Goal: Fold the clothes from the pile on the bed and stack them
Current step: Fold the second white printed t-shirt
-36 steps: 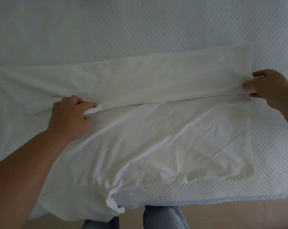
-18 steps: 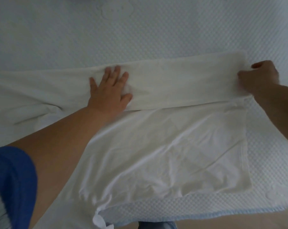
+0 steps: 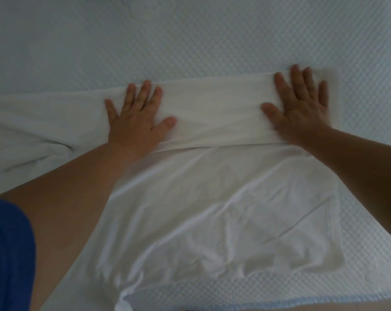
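A white garment [image 3: 212, 209] lies spread flat on the bed, its far side folded over toward me into a long band [image 3: 212, 113]. My left hand [image 3: 136, 117] rests flat on the left part of that band, fingers apart. My right hand [image 3: 300, 108] lies flat on the band's right end, fingers spread too. Neither hand grips the cloth. The garment's left part runs off under my left forearm and out of view at the left edge.
The bed [image 3: 190, 37] has a pale blue quilted cover that stretches far beyond the garment. Its near edge [image 3: 324, 304] runs along the bottom right. My blue sleeve [image 3: 8, 254] fills the lower left corner.
My left hand let go of the fold's edge and moved onto the band, flat. My right hand released its pinch at the right end and flattened out on the band.
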Motion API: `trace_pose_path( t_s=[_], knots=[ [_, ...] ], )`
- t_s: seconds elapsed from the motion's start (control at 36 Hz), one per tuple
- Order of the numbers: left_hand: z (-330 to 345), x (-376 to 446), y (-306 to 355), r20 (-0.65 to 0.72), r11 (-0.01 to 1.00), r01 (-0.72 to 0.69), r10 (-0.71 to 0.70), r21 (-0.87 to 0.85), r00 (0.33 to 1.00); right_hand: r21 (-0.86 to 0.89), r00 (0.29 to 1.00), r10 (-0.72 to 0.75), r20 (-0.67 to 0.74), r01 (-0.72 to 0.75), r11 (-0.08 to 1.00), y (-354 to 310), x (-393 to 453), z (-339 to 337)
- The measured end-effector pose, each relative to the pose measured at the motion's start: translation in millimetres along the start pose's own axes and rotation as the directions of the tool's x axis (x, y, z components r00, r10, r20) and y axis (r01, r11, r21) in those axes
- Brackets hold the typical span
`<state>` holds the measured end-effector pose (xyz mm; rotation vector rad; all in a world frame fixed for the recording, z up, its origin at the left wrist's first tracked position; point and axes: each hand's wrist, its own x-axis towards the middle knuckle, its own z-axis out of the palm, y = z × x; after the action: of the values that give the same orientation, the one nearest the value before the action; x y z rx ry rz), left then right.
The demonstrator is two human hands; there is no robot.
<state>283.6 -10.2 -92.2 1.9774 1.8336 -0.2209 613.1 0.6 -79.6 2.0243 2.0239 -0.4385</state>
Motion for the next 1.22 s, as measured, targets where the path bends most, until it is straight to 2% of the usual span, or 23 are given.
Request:
trace_pose_path(
  t_s=[0.11, 0.19, 0.25, 0.31, 0.39, 0.44, 0.47, 0.53, 0.56, 0.58, 0.64, 0.69, 0.75, 0.81, 0.86, 0.92, 1.0, 1.06, 1.22],
  knots=[
    [-13, -1, -1, 0.032, 0.999, -0.019, 0.020, -0.051, 0.999, 0.054, 0.997, 0.079, -0.018, -0.078, 0.996, -12, -17, -8],
    [-28, -18, -9, -0.074, 0.976, 0.004, -0.020, -0.220, 0.997, 0.121, 0.997, -0.023, -0.074, 0.032, 0.992, -45, -47, -14],
    [-39, -46, -24, -0.194, 0.944, 0.035, -0.104, -0.328, 0.976, 0.200, 0.988, -0.111, -0.105, 0.131, 0.971, -78, -69, -16],
    [-46, -83, -43, -0.290, 0.930, 0.081, -0.193, -0.359, 0.937, 0.295, 0.979, -0.159, -0.124, 0.189, 0.937, -116, -89, -16],
    [-40, -131, -83, -0.360, 0.898, 0.285, -0.402, -0.336, 0.842, 0.410, 0.968, -0.225, -0.107, 0.249, 0.877, -175, -115, -6],
    [-33, -151, -111, -0.316, 0.790, 0.462, -0.594, -0.404, 0.740, 0.487, 0.970, -0.242, -0.030, 0.226, 0.844, -214, -125, 3],
    [-30, -157, -123, -0.267, 0.699, 0.530, -0.692, -0.480, 0.670, 0.536, 0.973, -0.230, 0.030, 0.179, 0.825, -232, -128, 6],
    [-28, -158, -146, -0.093, 0.451, 0.617, -0.848, -0.645, 0.522, 0.627, 0.969, -0.157, 0.191, 0.002, 0.779, -267, -127, 11],
    [-27, -155, -157, 0.037, 0.305, 0.636, -0.884, -0.709, 0.466, 0.651, 0.951, -0.107, 0.291, -0.115, 0.750, -282, -124, 13],
    [-28, -150, -166, 0.171, 0.167, 0.630, -0.882, -0.759, 0.440, 0.670, 0.920, -0.064, 0.387, -0.233, 0.705, -296, -121, 14],
    [-32, -144, -177, 0.332, -0.014, 0.553, -0.811, -0.833, 0.481, 0.728, 0.854, -0.015, 0.519, -0.434, 0.530, -322, -113, 15],
    [-32, -140, -181, 0.412, -0.111, 0.504, -0.737, -0.857, 0.537, 0.772, 0.811, -0.005, 0.585, -0.555, 0.311, -342, -108, 12],
    [-31, -139, -181, 0.479, -0.168, 0.509, -0.661, -0.844, 0.577, 0.762, 0.766, -0.020, 0.643, -0.637, 0.121, -360, -107, 9],
    [-31, -140, -180, 0.532, -0.211, 0.525, -0.606, -0.825, 0.592, 0.728, 0.728, 0.022, 0.685, -0.686, 0.015, -375, -108, 7],
    [-33, -141, -181, 0.561, -0.259, 0.519, -0.578, -0.814, 0.593, 0.738, 0.730, 0.120, 0.673, -0.674, -0.040, -385, -109, 8],
    [-37, -146, -186, 0.556, -0.310, 0.468, -0.565, -0.828, 0.610, 0.756, 0.732, 0.196, 0.652, -0.647, -0.100, -392, -113, 9],
    [-35, -164, -199, 0.528, -0.401, 0.347, -0.579, -0.848, 0.621, 0.723, 0.685, 0.231, 0.690, -0.652, -0.227, -394, -121, 11],
    [-30, -178, -205, 0.511, -0.369, 0.354, -0.592, -0.859, 0.623, 0.695, 0.658, 0.225, 0.719, -0.678, -0.237, -393, -128, 15],
    [-14, -203, -210, 0.535, -0.151, 0.579, -0.615, -0.801, 0.579, 0.693, 0.678, 0.273, 0.683, -0.719, 0.050, -384, -144, 25]
  ],
)
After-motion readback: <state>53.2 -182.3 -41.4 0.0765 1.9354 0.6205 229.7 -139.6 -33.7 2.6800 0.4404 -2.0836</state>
